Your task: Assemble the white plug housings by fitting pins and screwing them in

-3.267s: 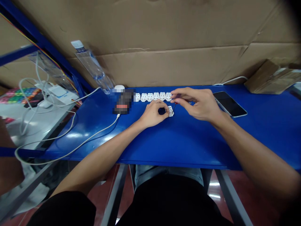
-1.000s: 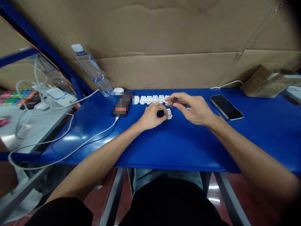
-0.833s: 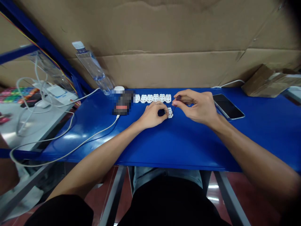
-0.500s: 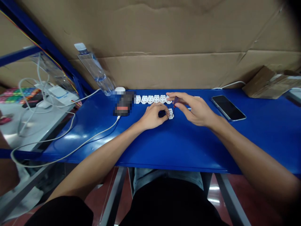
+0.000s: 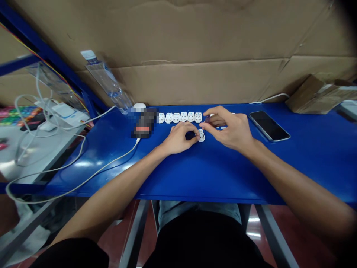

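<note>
Thumb and fingertips of my left hand point(image 5: 182, 138) pinch the left side of a small white part point(image 5: 201, 135) on the blue table point(image 5: 192, 175). My right hand point(image 5: 230, 128) is closed on the dark purple handle of a small screwdriver point(image 5: 207, 120); its thin shaft points down at the right side of that part. Exactly where the tip touches is too small to tell. Behind my hands stands a row of several similar white parts point(image 5: 176, 118). Some small white pieces point(image 5: 222, 127) lie partly hidden behind my right hand.
A phone point(image 5: 269, 125) lies at the right, near a cardboard box point(image 5: 312, 95). On the left are a blurred dark device point(image 5: 143, 124) with a white cable point(image 5: 111, 160), and a clear bottle point(image 5: 107, 82). A cardboard sheet point(image 5: 195, 44) rises behind the table.
The fingers of my right hand have bent further around the screwdriver handle. The view has shifted slightly; my left hand still pinches the white part.
</note>
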The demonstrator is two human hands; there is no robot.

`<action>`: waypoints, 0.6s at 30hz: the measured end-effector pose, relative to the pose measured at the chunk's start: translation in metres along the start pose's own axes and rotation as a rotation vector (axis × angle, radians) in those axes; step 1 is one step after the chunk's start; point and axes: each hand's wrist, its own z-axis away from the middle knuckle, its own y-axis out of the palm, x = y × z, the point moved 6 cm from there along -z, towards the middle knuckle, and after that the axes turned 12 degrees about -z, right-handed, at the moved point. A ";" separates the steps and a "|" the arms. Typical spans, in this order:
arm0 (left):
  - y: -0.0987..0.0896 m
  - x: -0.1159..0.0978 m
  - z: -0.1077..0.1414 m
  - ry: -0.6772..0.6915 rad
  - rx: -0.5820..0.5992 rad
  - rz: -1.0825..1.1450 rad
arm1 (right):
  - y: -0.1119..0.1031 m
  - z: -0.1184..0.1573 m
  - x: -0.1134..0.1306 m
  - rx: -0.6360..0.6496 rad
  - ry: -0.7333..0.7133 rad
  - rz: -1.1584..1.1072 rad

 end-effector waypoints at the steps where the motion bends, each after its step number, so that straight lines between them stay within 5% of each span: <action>1: 0.000 0.000 0.000 -0.001 0.001 0.002 | 0.000 -0.001 0.001 0.043 -0.024 0.020; 7: 0.000 0.001 0.000 -0.012 0.032 0.011 | -0.001 -0.003 0.000 0.310 0.021 -0.053; 14: 0.001 0.002 0.000 0.007 0.030 0.022 | -0.004 0.002 -0.002 0.006 -0.023 0.050; 18: 0.001 0.003 0.001 -0.001 0.013 0.019 | -0.001 0.000 -0.002 0.074 -0.064 0.078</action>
